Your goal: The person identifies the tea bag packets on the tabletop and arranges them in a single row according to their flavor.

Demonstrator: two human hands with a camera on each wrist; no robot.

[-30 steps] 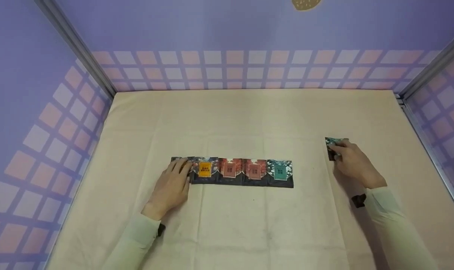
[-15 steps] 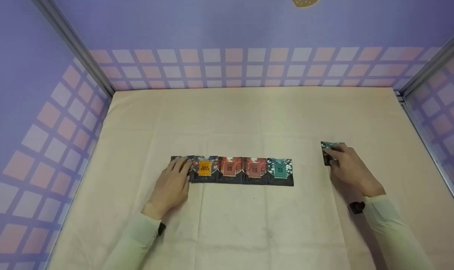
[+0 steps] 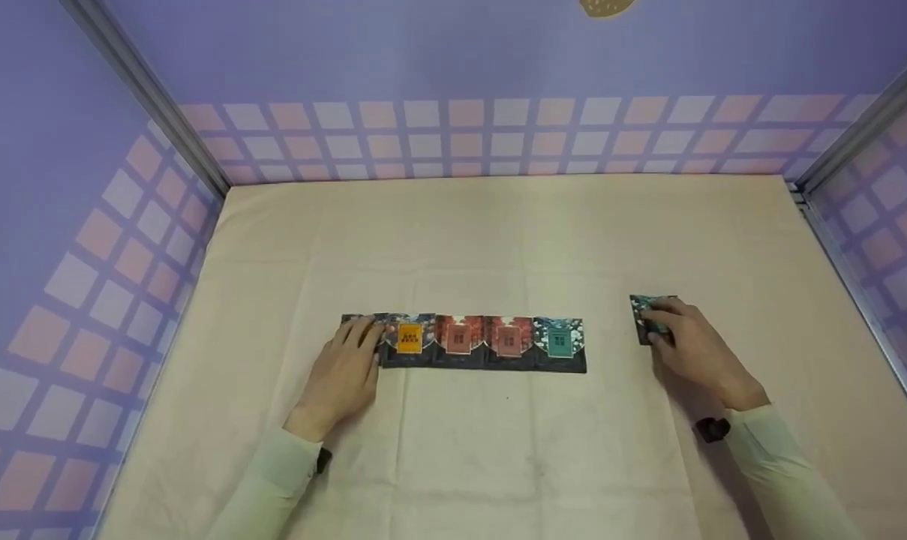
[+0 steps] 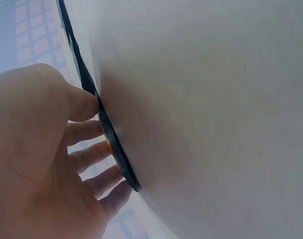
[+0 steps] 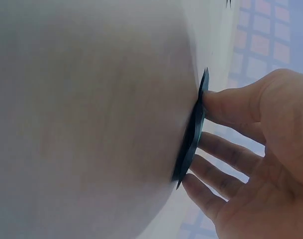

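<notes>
In the head view a row of flat, dark-bottomed sachets lies edge to edge on the cloth: an orange-labelled sachet, two red-labelled sachets and a green-labelled sachet. My left hand rests on the row's left end, partly hiding another sachet there. The left wrist view has its thumb and fingertips touching the top of the dark sachets. Off to the right, my right hand presses a separate green-patterned sachet with thumb and fingertips on its upper face, most of its front covered.
A cream cloth with fold creases covers the table. A purple wall with pink and white squares stands behind, and another side wall rises at the left. Metal posts mark the corners.
My right hand has moved its sachet toward me and slightly left, closer to the row. The left hand and the row have stayed in place.
</notes>
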